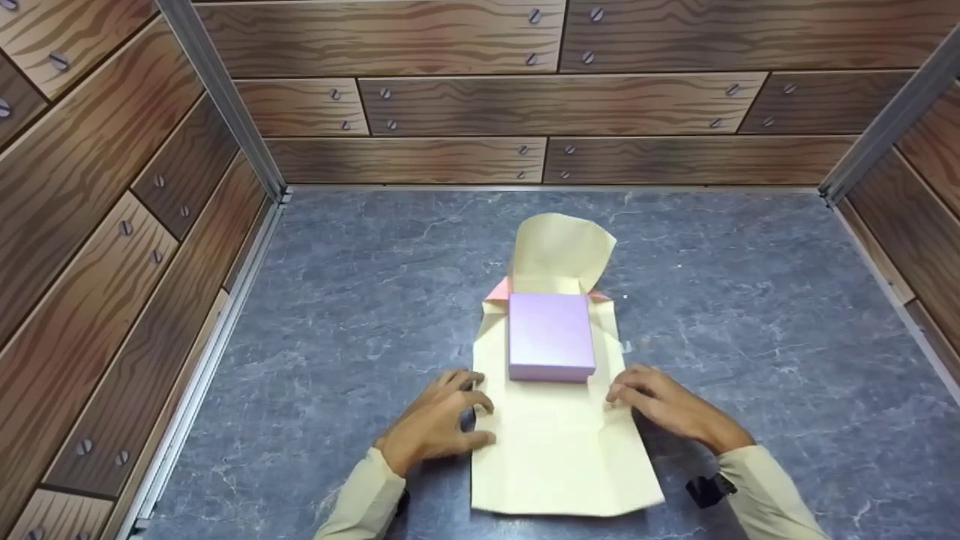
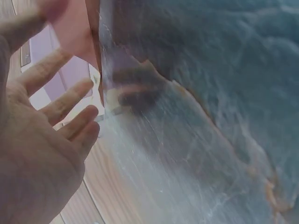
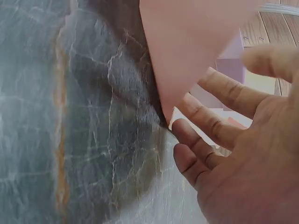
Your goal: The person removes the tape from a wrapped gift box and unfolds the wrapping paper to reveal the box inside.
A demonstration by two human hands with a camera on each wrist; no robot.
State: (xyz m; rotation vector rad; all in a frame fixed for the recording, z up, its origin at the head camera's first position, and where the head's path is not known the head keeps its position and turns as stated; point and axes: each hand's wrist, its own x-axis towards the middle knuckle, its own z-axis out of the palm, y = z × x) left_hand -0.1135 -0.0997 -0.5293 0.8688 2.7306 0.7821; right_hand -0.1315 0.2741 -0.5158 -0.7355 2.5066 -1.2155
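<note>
A sheet of wrapping paper (image 1: 551,450), cream on its upper face and pink (image 3: 187,42) underneath, lies lengthwise with its side edges creased upward. On its far half sits a purple box (image 1: 550,330). My left hand (image 1: 446,416) is at the paper's left edge, fingers spread and lightly bent over it; the left wrist view shows its fingers (image 2: 70,100) apart beside the pink underside. Along the right edge, my right hand (image 1: 667,401) touches the paper with loosely bent fingertips, the thumb (image 3: 266,60) held apart from the fingers.
Beyond the box, the paper's far flap (image 1: 562,247) stands up and curls, with pink folded corners (image 1: 498,290) at its base. Everything lies on a grey marbled tabletop (image 1: 360,300). Wood-patterned panels (image 1: 555,105) wall the back and both sides.
</note>
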